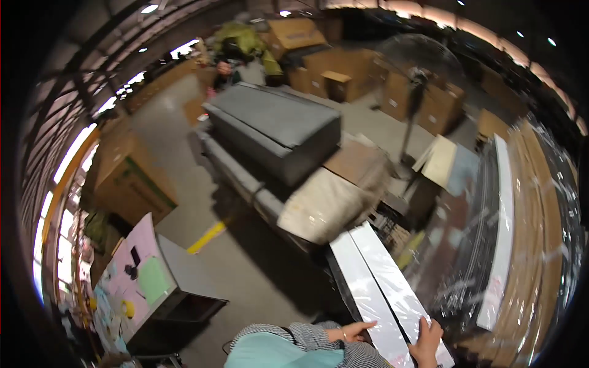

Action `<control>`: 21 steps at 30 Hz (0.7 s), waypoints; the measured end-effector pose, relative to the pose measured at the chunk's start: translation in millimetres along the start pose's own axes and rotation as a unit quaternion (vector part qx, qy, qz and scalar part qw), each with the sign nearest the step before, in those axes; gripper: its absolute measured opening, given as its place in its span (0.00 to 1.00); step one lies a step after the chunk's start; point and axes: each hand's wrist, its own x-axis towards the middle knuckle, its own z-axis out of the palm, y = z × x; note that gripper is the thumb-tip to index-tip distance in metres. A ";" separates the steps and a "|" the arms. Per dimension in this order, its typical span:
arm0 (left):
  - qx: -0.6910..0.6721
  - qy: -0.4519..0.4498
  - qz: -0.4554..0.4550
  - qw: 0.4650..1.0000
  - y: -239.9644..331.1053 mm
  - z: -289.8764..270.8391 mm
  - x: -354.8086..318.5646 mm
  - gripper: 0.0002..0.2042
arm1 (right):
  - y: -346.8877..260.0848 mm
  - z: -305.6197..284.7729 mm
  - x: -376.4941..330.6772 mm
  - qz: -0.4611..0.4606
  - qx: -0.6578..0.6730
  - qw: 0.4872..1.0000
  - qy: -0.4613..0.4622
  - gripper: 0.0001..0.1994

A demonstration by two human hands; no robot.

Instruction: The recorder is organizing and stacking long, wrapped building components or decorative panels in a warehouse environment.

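Note:
Two long, narrow white box-like pieces lie side by side in front of me at the lower right, a left one [362, 273] and a right one [394, 279], with a dark gap between them. Their glossy surfaces catch the light. My left hand [354, 332] grips the outer edge of the left piece, thumb on top and the other fingers mostly hidden. At the outer edge of the right piece, my right hand [427, 342] is closed around it near its close end. Beyond their far ends sits a crumpled cream-coloured wrapping [325, 205].
A large dark grey box-shaped piece [276, 116] rests on a long low support ahead. Plastic-wrapped long boards [527, 245] stand at the right. On the left are a desk [144, 245] with papers and a big carton [132, 175]. A stand fan [414, 98] and several cartons are farther back.

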 end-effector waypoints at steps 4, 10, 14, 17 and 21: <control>0.001 -0.052 0.039 0.998 32.3 -28.9 41.6 0.33 | -25.3 -31.1 50.6 -0.022 -0.011 0.997 -0.079 0.37; -0.018 -0.042 0.077 0.996 92.9 -45.0 43.8 0.34 | -33.8 -12.0 113.7 -0.043 -0.011 0.996 -0.083 0.39; -0.070 -0.066 0.083 0.992 121.5 -54.4 24.3 0.30 | -31.3 28.3 154.7 -0.073 0.017 0.996 -0.055 0.40; -0.086 0.020 0.094 0.992 151.5 -28.4 -25.2 0.26 | -23.7 56.2 183.2 -0.077 0.020 0.996 -0.045 0.41; -0.111 -0.013 0.162 0.980 208.1 -10.6 -33.7 0.27 | -43.9 38.4 248.8 -0.130 -0.005 0.990 0.062 0.29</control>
